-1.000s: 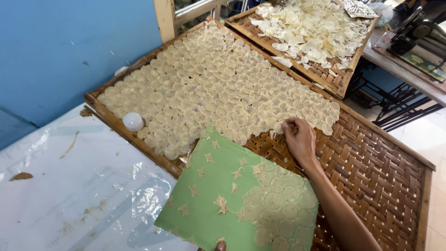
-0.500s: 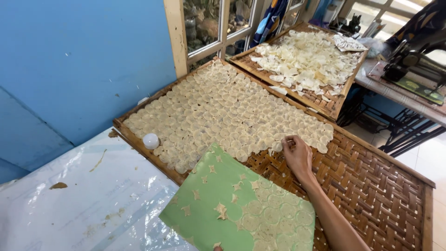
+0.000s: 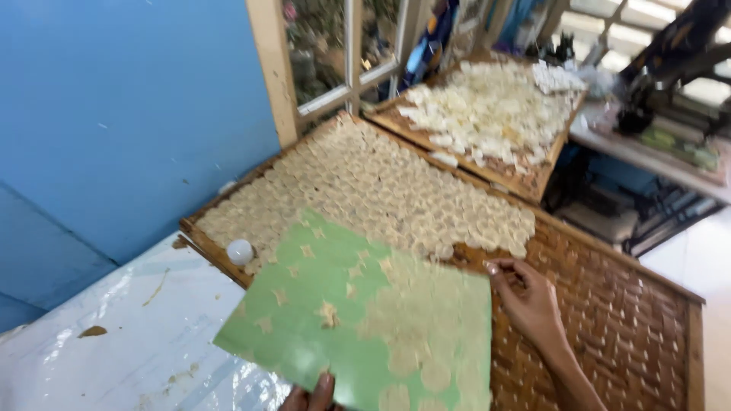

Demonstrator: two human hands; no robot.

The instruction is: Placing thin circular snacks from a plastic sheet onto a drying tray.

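Note:
My left hand grips the near edge of a green sheet that carries several thin pale dough rounds. It is held tilted over the near corner of a woven bamboo tray. My right hand rests on the tray's bare weave beside the sheet's far right corner, fingers spread, at the edge of the rows of pale rounds that cover the tray's far half.
A second bamboo tray with whiter rounds lies behind. A small white ball sits on the tray's left corner. A plastic-covered table is at the left, a blue wall behind it, a window frame above, a sewing machine at the far right.
The green sheet has been lifted and moved forward over the tray's rounds. My right hand has slid from the row edge to the sheet's corner. The view has swung to the right.

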